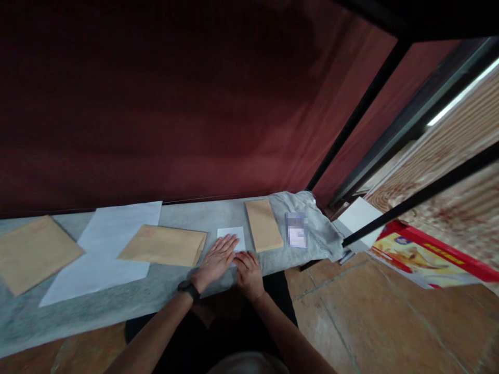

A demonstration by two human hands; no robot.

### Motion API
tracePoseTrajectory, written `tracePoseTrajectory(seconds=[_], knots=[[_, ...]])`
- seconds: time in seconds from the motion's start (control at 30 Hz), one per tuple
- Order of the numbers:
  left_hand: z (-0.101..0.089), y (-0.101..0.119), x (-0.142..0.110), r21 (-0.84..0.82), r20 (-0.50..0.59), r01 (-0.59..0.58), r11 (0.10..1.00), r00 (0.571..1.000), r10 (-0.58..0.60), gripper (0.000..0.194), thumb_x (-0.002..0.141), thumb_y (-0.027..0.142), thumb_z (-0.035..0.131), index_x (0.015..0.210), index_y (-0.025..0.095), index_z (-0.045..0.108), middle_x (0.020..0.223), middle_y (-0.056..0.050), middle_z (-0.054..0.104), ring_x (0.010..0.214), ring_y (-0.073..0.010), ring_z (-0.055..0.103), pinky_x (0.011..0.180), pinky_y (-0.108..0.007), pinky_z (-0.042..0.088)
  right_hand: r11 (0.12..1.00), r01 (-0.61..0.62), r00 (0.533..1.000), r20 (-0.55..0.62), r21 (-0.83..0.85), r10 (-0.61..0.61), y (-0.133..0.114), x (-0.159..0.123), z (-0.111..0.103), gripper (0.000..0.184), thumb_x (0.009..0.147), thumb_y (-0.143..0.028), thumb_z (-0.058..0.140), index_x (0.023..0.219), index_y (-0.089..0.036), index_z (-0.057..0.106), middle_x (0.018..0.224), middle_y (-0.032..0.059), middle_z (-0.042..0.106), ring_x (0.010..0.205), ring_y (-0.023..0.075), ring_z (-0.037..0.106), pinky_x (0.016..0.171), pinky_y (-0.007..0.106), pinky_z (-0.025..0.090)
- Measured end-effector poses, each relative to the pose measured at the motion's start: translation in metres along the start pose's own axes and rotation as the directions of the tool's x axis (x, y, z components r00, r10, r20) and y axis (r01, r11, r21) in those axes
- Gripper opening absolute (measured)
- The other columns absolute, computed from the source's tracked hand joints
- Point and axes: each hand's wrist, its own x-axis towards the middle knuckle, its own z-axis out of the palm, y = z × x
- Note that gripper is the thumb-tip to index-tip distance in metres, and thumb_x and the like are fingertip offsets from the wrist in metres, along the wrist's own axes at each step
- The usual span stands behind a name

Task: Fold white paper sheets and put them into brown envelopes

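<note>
A small white sheet of paper (237,235) lies on the narrow cloth-covered table in front of me. My left hand (218,259), with a dark watch on its wrist, rests flat on the sheet with its fingers stretched out. At the sheet's near right corner, my right hand (249,274) has its fingers bent and pressed together on the paper's edge; the thumb side is partly hidden. To the left of my hands lies a brown envelope (163,244). Another brown envelope (264,224) lies just right of the sheet.
Further left are a large white paper (117,223) and another brown envelope (37,254). A blurred-out rectangular item (297,230) lies near the table's right end. Grey cloth (183,285) covers the table. Black frame bars (358,109) and a red printed box (424,254) stand at right.
</note>
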Motion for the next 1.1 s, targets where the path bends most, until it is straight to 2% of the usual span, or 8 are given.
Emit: tracePoseTrajectory(seconds=[0.23, 0.37, 0.43, 0.67, 0.8, 0.9, 1.0, 1.1], knots=[[-0.007, 0.019, -0.060, 0.000, -0.048, -0.077, 0.997, 0.996, 0.076, 0.055, 0.102, 0.040, 0.032, 0.155, 0.024, 0.036, 0.158, -0.005, 0.044, 0.148, -0.0178, 0.036, 0.125, -0.041, 0.022, 0.994, -0.086, 0.994, 0.073, 0.071, 0.081, -0.005, 0.011, -0.009, 0.039, 0.093, -0.010, 0.045, 0.126, -0.018, 0.062, 0.130, 0.0092, 0.067, 0.129, 0.0195, 0.055, 0.118, 0.043, 0.034], [-0.006, 0.021, -0.069, 0.011, -0.029, -0.079, 0.997, 0.996, 0.079, 0.052, 0.101, 0.042, 0.037, 0.144, 0.017, 0.052, 0.147, -0.012, 0.056, 0.141, -0.0225, 0.047, 0.123, -0.045, 0.029, 0.999, -0.009, 0.973, 0.231, -0.032, 0.017, -0.008, 0.038, 0.004, 0.040, 0.102, -0.028, 0.046, 0.139, -0.017, 0.057, 0.148, 0.0108, 0.054, 0.140, 0.0229, 0.046, 0.119, 0.043, 0.032], [-0.006, 0.022, -0.070, 0.023, -0.026, -0.071, 0.997, 0.997, 0.071, 0.052, 0.100, 0.043, 0.039, 0.139, 0.015, 0.057, 0.143, -0.014, 0.060, 0.137, -0.0248, 0.052, 0.121, -0.046, 0.034, 0.994, -0.030, 0.956, 0.288, -0.106, 0.059, -0.007, 0.055, 0.013, 0.043, 0.104, -0.036, 0.045, 0.143, -0.019, 0.054, 0.155, 0.0108, 0.047, 0.144, 0.0262, 0.041, 0.120, 0.046, 0.030], [-0.011, 0.024, -0.075, 0.070, -0.072, -0.108, 0.992, 0.991, 0.113, 0.055, 0.099, 0.043, 0.042, 0.148, 0.018, 0.048, 0.151, -0.012, 0.052, 0.140, -0.0245, 0.048, 0.118, -0.045, 0.038, 0.950, -0.178, 0.920, 0.300, -0.257, 0.254, 0.003, 0.104, 0.030, 0.053, 0.107, -0.044, 0.036, 0.152, -0.016, 0.042, 0.161, 0.0135, 0.034, 0.150, 0.0249, 0.031, 0.121, 0.046, 0.026], [-0.009, 0.028, -0.082, 0.030, -0.097, -0.064, 0.998, 0.993, 0.066, 0.056, 0.098, 0.043, 0.046, 0.148, 0.018, 0.048, 0.152, -0.011, 0.051, 0.141, -0.0257, 0.047, 0.117, -0.046, 0.040, 0.935, -0.209, 0.929, 0.240, -0.286, 0.281, 0.002, 0.096, 0.028, 0.053, 0.107, -0.039, 0.035, 0.151, -0.010, 0.042, 0.159, 0.0160, 0.036, 0.149, 0.0254, 0.033, 0.121, 0.044, 0.027], [-0.008, 0.035, -0.084, -0.118, -0.114, 0.080, 0.990, 0.989, -0.093, 0.053, 0.096, 0.041, 0.046, 0.143, 0.018, 0.054, 0.151, -0.012, 0.053, 0.140, -0.0272, 0.048, 0.117, -0.047, 0.041, 0.949, -0.161, 0.951, 0.214, -0.270, 0.222, -0.004, 0.062, 0.019, 0.054, 0.106, -0.037, 0.039, 0.150, -0.008, 0.043, 0.158, 0.0165, 0.039, 0.148, 0.0254, 0.036, 0.122, 0.042, 0.028], [-0.012, 0.042, -0.070, -0.389, -0.121, 0.321, 0.863, 0.911, -0.394, 0.048, 0.093, 0.037, 0.046, 0.135, 0.017, 0.059, 0.148, -0.013, 0.056, 0.138, -0.0271, 0.051, 0.116, -0.045, 0.041, 0.963, -0.088, 0.973, 0.187, -0.253, 0.138, -0.012, 0.020, 0.007, 0.057, 0.104, -0.043, 0.044, 0.151, -0.011, 0.043, 0.158, 0.0149, 0.039, 0.147, 0.0256, 0.036, 0.122, 0.044, 0.027], [-0.021, 0.043, -0.040, -0.691, 0.017, 0.540, 0.481, 0.677, -0.736, 0.041, 0.084, 0.031, 0.054, 0.121, 0.017, 0.065, 0.134, -0.014, 0.066, 0.127, -0.0276, 0.060, 0.111, -0.043, 0.046, 0.966, -0.054, 0.979, 0.178, -0.252, 0.101, -0.019, -0.006, -0.004, 0.059, 0.104, -0.045, 0.046, 0.152, -0.011, 0.041, 0.158, 0.0144, 0.039, 0.147, 0.0250, 0.036, 0.122, 0.044, 0.027]])
